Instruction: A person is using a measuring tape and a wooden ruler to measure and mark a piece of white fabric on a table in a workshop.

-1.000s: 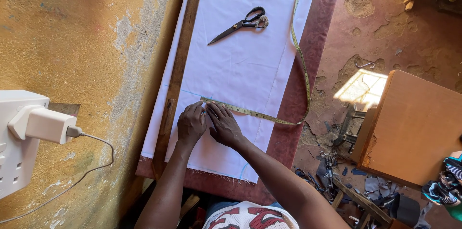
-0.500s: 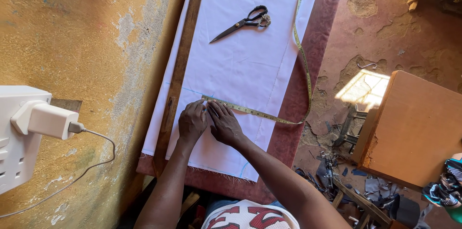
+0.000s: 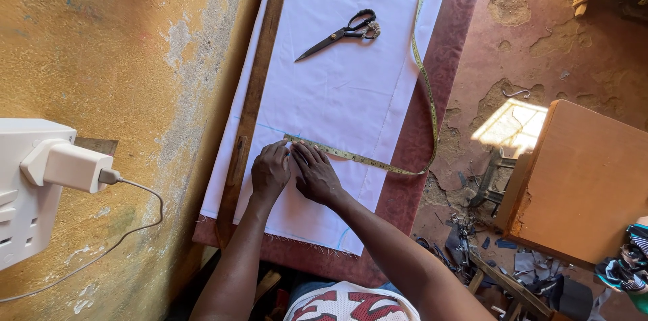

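Overhead view of a cutting table (image 3: pixel 466 17) with a reddish-brown surface, set against a weathered yellow wall (image 3: pixel 121 51). A sheet of white cloth (image 3: pixel 344 91) lies flat along the table, faint blue lines marked across it. A yellow tape measure (image 3: pixel 351 156) runs across the cloth from just beyond the fingertips out to the right edge, then bends and trails up along the cloth's right border. The left hand (image 3: pixel 271 171) and the right hand (image 3: pixel 316 175) rest side by side, palms down, fingers curled narrow and pressing the near end of the tape onto the cloth; neither hand lifts or encloses anything. The tape appears light, limp and thin, apt to slide or curl when released, so it is best pinned flat under the fingertips near its end, as here. The cloth likewise looks thin and soft, likely to wrinkle or creep under sideways pressure, and handles best when smoothed flat or taken by an edge. A long wooden ruler (image 3: pixel 253 101) lies along the cloth's left margin, just beside the left hand. Black scissors (image 3: pixel 341 33) lie on the cloth well apart from both hands. A white plug adapter (image 3: pixel 64 166) with its cable projects from the wall at left.
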